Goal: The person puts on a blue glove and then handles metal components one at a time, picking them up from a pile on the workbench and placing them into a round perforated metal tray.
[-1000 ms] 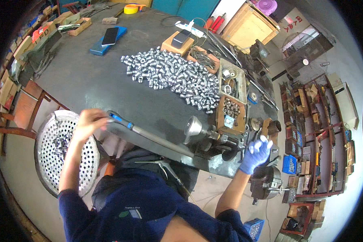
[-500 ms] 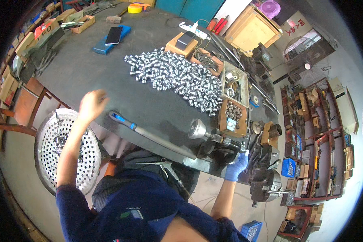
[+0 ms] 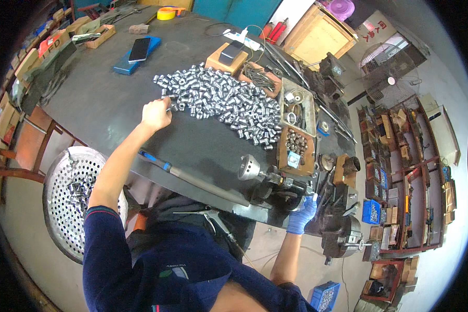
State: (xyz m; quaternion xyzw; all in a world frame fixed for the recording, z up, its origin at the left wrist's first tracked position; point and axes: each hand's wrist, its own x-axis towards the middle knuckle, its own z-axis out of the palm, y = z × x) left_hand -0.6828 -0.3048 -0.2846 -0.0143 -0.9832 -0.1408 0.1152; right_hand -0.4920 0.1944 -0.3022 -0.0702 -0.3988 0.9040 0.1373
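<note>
At the near left edge of a heap of short silvery metal fittings (image 3: pixel 223 101), my bare left hand (image 3: pixel 157 114) is closed, its fingertips pinching a fitting there. A blue glove covers my right hand (image 3: pixel 303 212). Its fingers are wrapped round a handle at the near end of a small dark bench machine (image 3: pixel 286 188), though the hand hides most of that handle. A silvery slotted cup-shaped head (image 3: pixel 249 167) sits at the machine's left end. Left of it, a grey tube with a blue-and-black handle (image 3: pixel 166 166) lies along the table's near edge.
A perforated metal basin (image 3: pixel 54 208) with some fittings stands low at my left. An air gun (image 3: pixel 213 218) lies by my lap. Behind the machine are a box of small parts (image 3: pixel 301 169) and a grey tray (image 3: pixel 310 101). A vise (image 3: pixel 343 236) stands right.
My left hand has moved right and away from me, from above the table's near left edge to the heap of fittings. My right hand has stayed on the machine's handle.
</note>
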